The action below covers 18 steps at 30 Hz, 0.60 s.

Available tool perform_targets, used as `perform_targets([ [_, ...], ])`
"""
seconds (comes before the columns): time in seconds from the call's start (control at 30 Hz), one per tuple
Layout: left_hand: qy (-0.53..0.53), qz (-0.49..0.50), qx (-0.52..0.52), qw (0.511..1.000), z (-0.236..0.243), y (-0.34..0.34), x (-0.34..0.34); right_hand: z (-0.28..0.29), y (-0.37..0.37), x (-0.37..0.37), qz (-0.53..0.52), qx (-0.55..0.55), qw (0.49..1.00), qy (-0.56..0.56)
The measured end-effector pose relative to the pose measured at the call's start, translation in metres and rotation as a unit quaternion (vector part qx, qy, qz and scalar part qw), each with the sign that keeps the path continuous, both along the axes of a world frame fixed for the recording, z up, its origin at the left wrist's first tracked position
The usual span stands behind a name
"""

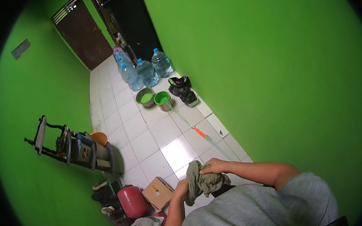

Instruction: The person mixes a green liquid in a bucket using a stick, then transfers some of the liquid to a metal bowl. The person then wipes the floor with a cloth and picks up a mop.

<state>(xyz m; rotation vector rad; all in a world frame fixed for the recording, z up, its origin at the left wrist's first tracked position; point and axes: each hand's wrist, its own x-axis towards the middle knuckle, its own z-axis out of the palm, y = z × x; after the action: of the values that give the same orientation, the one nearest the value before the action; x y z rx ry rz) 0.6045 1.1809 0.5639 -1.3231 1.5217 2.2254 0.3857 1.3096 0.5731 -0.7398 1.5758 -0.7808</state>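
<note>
A crumpled grey-green cloth [201,179] hangs bunched between my two hands, close in front of my body. My left hand [181,189] is closed on its left edge, with the fingers partly hidden by the folds. On the far side, my right hand [213,166] grips the cloth's upper right part. Beyond my hands, a paint roller's long pole with an orange grip [200,132] slants across the tiles. Its far end reaches a small bucket [163,100] with green paint inside. Beside that bucket stands a grey basin [146,97] holding light green paint.
Several large water bottles [147,72] line the floor ahead, near black plastic bags [183,90] at the right wall. A black shelf rack [72,146] leans by the left wall. A red rounded container [132,201] and a cardboard box [158,193] sit at lower left.
</note>
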Motion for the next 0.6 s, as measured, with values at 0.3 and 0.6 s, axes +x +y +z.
perform_targets([
  [0.3, 0.239, 0.243, 0.091, 0.936, -0.008, -0.116, -0.054, 0.081, -0.159, -0.087, 0.060, 0.008, 0.995, -0.078],
  [0.6, 0.092, 0.129, -0.030, 0.987, -0.005, -0.307, -0.129, 0.042, -0.315, -0.161, 0.033, 0.034, 0.999, 0.005],
])
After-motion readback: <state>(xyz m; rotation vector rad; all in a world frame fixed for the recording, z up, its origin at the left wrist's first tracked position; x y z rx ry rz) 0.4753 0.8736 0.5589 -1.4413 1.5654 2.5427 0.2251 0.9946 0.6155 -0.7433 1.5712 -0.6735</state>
